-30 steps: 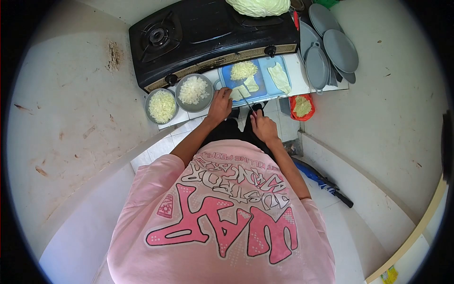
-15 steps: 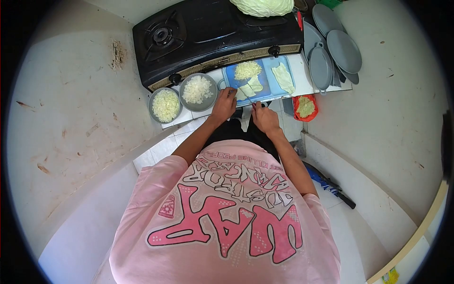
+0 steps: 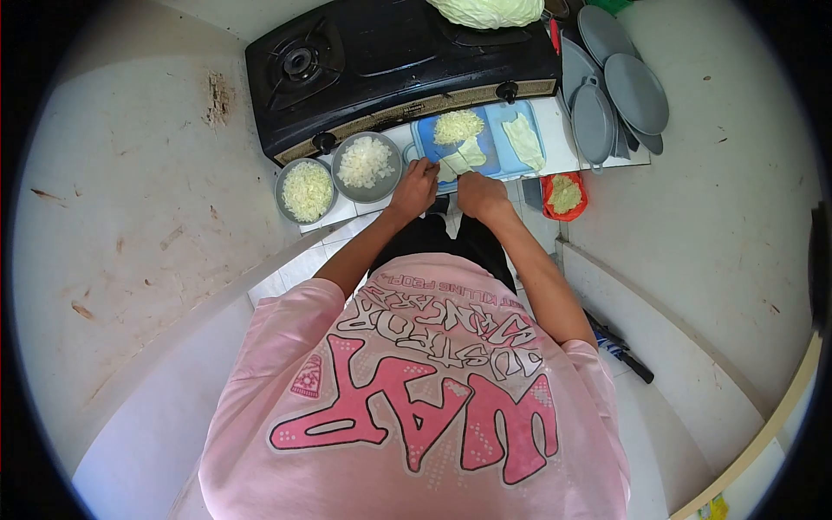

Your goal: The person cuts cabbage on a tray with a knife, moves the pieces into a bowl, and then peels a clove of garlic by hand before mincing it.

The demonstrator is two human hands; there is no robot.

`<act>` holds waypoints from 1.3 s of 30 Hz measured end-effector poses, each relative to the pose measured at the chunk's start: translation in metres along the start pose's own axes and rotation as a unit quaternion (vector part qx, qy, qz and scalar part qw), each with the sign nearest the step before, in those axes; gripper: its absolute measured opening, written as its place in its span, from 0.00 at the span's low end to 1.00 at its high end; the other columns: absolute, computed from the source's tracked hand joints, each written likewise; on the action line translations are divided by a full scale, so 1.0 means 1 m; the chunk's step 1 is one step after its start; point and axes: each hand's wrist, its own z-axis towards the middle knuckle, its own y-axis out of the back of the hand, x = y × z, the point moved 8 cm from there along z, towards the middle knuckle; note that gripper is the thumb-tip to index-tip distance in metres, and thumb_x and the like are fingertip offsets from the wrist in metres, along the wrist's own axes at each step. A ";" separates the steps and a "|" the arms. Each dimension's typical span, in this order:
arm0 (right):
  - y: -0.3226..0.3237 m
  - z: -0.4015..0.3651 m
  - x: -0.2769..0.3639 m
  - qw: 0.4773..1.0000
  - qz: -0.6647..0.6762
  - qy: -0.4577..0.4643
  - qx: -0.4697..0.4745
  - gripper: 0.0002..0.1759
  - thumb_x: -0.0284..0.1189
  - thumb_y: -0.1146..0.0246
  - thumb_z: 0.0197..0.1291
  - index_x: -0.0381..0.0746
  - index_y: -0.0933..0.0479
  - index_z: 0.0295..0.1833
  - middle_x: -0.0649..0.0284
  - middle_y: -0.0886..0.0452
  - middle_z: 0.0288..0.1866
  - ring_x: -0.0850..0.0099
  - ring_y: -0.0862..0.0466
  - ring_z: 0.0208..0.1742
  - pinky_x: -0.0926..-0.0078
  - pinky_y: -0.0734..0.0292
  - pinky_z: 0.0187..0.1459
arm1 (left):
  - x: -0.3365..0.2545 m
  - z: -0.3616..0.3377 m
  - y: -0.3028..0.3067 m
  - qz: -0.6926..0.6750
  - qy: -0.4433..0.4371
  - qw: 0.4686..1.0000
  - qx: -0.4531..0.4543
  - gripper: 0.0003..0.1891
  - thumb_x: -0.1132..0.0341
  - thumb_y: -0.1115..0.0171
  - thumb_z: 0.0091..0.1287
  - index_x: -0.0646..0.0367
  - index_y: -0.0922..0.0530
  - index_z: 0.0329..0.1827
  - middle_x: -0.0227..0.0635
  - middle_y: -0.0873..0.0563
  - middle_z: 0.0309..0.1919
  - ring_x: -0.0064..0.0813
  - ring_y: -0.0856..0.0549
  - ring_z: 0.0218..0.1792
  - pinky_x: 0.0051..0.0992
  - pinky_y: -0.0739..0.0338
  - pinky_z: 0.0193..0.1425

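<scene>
On the white counter (image 3: 562, 143), a blue cutting board (image 3: 425, 132) is being carried along the near edge, with shreds (image 3: 458, 127) being heaped toward its far edge, leaf pieces (image 3: 472, 152) being gathered near its near-left corner, and a larger leaf (image 3: 523, 141) being spread along its right side. The left hand (image 3: 417, 186) is being rested at the near-left corner, fingers bent beside the leaf pieces; whether anything is being pinched cannot be told. The right hand (image 3: 482, 196) is being held curled at the board's near edge, any contents being hidden. The counter's left end is being taken up by two grey bowls (image 3: 368, 197), its right end by grey plates (image 3: 636, 93); its far edge is being bordered by a black stove (image 3: 381, 74). The nook is being enclosed by stained pale walls (image 3: 130, 156).
</scene>
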 end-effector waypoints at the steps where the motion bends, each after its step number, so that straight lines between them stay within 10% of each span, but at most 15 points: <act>1: 0.000 0.001 0.000 1.000 -0.001 -0.001 0.001 0.14 0.29 0.39 0.65 0.33 0.15 0.50 0.49 0.11 0.51 0.53 0.10 0.53 0.58 0.14 0.52 | 0.000 0.000 -0.001 0.000 0.001 1.000 -0.001 0.19 0.77 0.37 0.62 0.72 0.20 0.57 0.48 0.21 0.47 0.48 0.21 0.51 0.40 0.22 0.59; 12: -0.036 -0.006 -0.017 0.991 0.070 0.044 -0.109 0.14 0.30 0.50 0.72 0.28 0.29 0.48 0.37 0.13 0.38 0.43 0.10 0.42 0.46 0.15 0.43 | -0.003 0.002 -0.001 0.019 0.017 1.000 0.013 0.18 0.75 0.38 0.65 0.72 0.20 0.57 0.47 0.22 0.50 0.48 0.21 0.51 0.40 0.21 0.58; 39: -0.063 -0.043 -0.057 0.990 0.027 0.039 -0.130 0.11 0.28 0.48 0.68 0.31 0.26 0.47 0.42 0.12 0.33 0.47 0.09 0.37 0.51 0.14 0.39 | -0.007 0.004 -0.014 0.103 0.004 0.994 0.031 0.19 0.73 0.39 0.66 0.76 0.22 0.58 0.47 0.24 0.50 0.46 0.21 0.52 0.38 0.16 0.54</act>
